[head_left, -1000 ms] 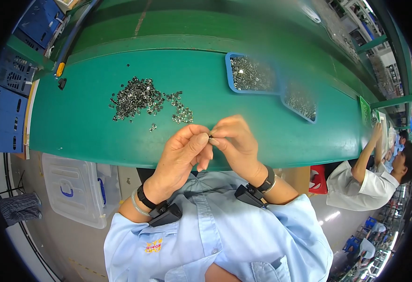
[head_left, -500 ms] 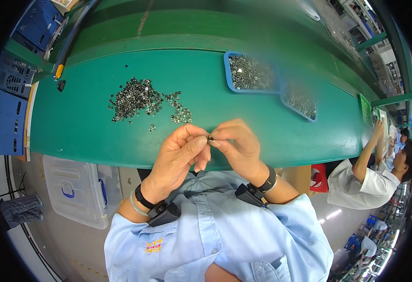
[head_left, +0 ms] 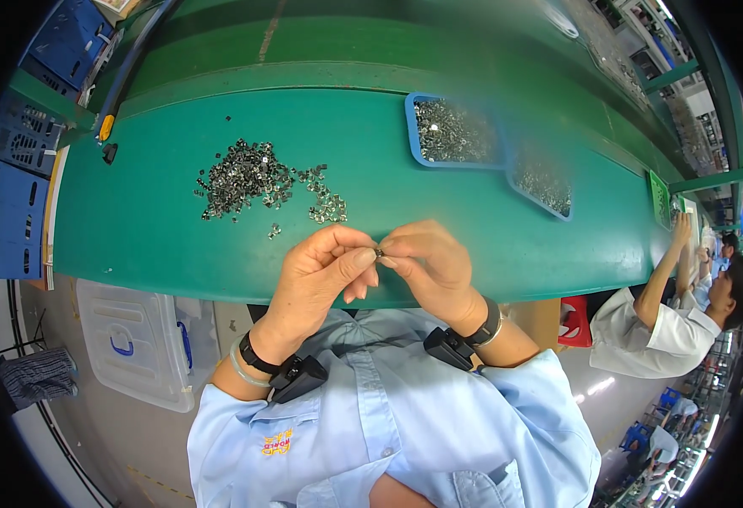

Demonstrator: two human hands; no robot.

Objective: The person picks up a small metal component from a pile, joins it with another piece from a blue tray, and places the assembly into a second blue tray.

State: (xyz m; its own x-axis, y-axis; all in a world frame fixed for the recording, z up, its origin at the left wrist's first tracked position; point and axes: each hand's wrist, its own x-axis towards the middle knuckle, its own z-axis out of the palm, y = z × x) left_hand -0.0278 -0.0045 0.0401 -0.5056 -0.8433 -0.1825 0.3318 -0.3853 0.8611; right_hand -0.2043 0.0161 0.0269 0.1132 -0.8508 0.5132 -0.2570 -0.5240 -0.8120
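Observation:
My left hand (head_left: 327, 269) and my right hand (head_left: 429, 261) meet over the near edge of the green table. Between their pinched fingertips is a small dark metal part (head_left: 378, 251), gripped from both sides and mostly covered by the fingers. Beyond my left hand lies a heap of small black and silver metal parts (head_left: 244, 179). A looser cluster of shinier silver parts (head_left: 326, 205) spreads to its right, with a few strays nearer to me.
Two blue trays of small metal parts, one (head_left: 412, 135) beside the other (head_left: 549, 209), stand at the back right. Blue crates (head_left: 11, 220) line the left side. A clear lidded box (head_left: 130, 339) sits low at left. Another person (head_left: 659, 330) works at far right.
Both hands stay together at nearly the same spot; the fingers have shifted slightly around the small part. The heap and trays look the same.

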